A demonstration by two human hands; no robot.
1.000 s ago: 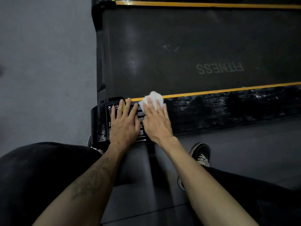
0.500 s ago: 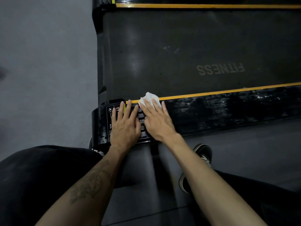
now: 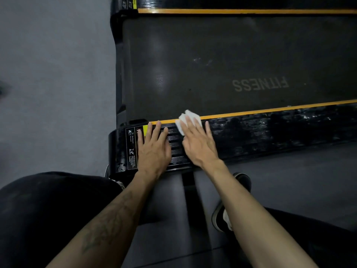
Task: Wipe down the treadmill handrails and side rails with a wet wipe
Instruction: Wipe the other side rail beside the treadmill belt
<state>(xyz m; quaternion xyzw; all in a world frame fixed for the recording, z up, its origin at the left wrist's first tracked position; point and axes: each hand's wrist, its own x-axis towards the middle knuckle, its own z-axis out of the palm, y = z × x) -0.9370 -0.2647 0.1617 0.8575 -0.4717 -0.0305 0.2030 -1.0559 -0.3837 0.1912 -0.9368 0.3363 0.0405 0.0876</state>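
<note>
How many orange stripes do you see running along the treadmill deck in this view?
2. One orange stripe edges the near side rail, passing under the wet wipe; the other runs along the belt's far side. None seems hidden.

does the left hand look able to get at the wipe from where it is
Probably yes. The left hand lies flat on the side rail right beside the right hand, which presses the wipe down. Nothing lies between, though the right fingers cover much of it.

both hands lie flat on the near side rail, left hand left of right hand, which covers the wipe beside the belt.
</note>
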